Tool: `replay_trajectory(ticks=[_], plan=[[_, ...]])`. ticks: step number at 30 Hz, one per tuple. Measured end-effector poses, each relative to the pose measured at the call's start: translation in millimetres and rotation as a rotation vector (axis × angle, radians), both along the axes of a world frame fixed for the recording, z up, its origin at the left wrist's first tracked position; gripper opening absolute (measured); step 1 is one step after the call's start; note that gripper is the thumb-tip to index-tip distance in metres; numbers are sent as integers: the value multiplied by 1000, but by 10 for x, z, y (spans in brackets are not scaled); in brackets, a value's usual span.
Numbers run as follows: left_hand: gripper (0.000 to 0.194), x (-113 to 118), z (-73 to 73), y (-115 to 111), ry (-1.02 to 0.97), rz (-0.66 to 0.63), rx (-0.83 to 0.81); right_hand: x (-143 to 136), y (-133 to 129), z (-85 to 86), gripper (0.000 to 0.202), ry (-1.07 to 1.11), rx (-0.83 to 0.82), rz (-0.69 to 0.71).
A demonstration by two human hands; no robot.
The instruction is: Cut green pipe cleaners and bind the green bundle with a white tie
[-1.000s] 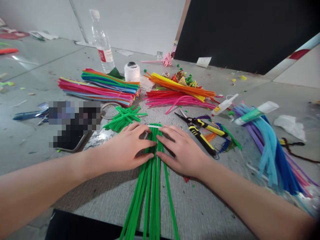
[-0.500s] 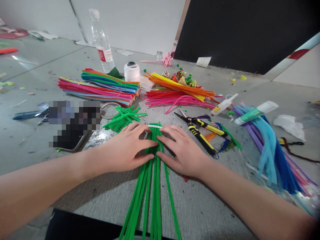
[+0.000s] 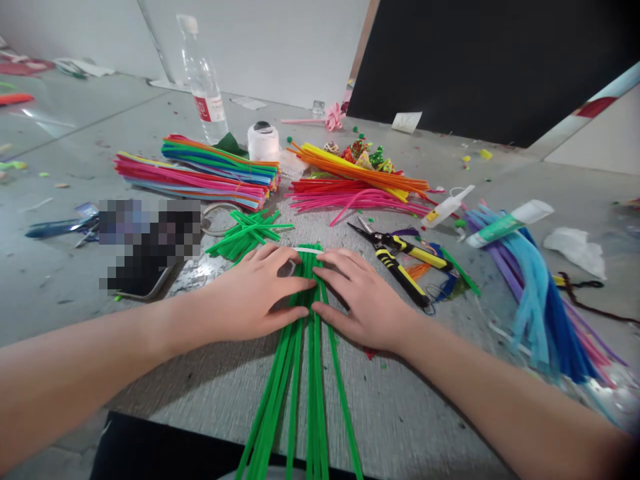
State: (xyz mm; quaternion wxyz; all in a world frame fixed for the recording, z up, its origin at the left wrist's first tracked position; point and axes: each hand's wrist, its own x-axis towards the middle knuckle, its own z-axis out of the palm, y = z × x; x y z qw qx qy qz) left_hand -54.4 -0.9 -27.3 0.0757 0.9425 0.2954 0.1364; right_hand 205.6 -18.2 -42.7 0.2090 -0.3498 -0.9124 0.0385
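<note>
A fan of long green pipe cleaners [image 3: 313, 373] runs from between my hands down past the near table edge. My left hand [image 3: 263, 290] lies at their left side, its fingers curled and the tips pressed on the pipe cleaners. From the right, my right hand [image 3: 363, 293] presses in the same way, thumb close to the left thumb. Across their far ends curves a thin white ring [image 3: 307, 251], partly hidden under the fingers of both hands. Just beyond my left hand lies a pile of short green pipe cleaner pieces [image 3: 247, 233].
Pliers [image 3: 400, 260] with yellow and black handles lie right of my hands. A phone [image 3: 145, 267] lies left. Bundles of coloured pipe cleaners [image 3: 195, 177], a water bottle [image 3: 203, 87] and a white thread spool [image 3: 263, 141] stand behind. A glue tube [image 3: 513, 223] rests at right.
Both hands keep almost the same hold on the green pipe cleaners. The whole view has shifted very slightly.
</note>
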Motion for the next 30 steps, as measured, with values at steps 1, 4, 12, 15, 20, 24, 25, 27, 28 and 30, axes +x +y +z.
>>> replay_trajectory(ticks=[1, 4, 12, 15, 20, 24, 25, 27, 28, 30], plan=[[42, -3, 2, 6, -2, 21, 3, 9, 7, 0, 49, 19, 8, 1], [43, -23, -1, 46, 5, 100, 38, 42, 39, -4, 38, 52, 31, -27], [30, -93, -67, 343, -39, 137, 76, 80, 277, -42, 16, 176, 90, -37], [26, -57, -102, 489, -56, 112, 72, 52, 383, -15, 16, 185, 86, -55], [20, 32, -154, 631, -46, 117, 83, 27, 520, 18, 17, 61, -3, -32], [19, 56, -172, 640, -48, 137, 112, 29, 594, -25, 20, 53, 5, -16], [18, 60, -172, 634, -52, 144, 107, 29, 603, -38, 21, 61, 10, -13], [18, 72, -170, 617, -64, 156, 89, 28, 609, -62, 20, 78, 26, -12], [18, 80, -167, 607, -71, 158, 80, 27, 608, -70, 19, 85, 34, -13], [16, 98, -162, 589, -86, 162, 65, 22, 604, -79, 16, 98, 43, -16]])
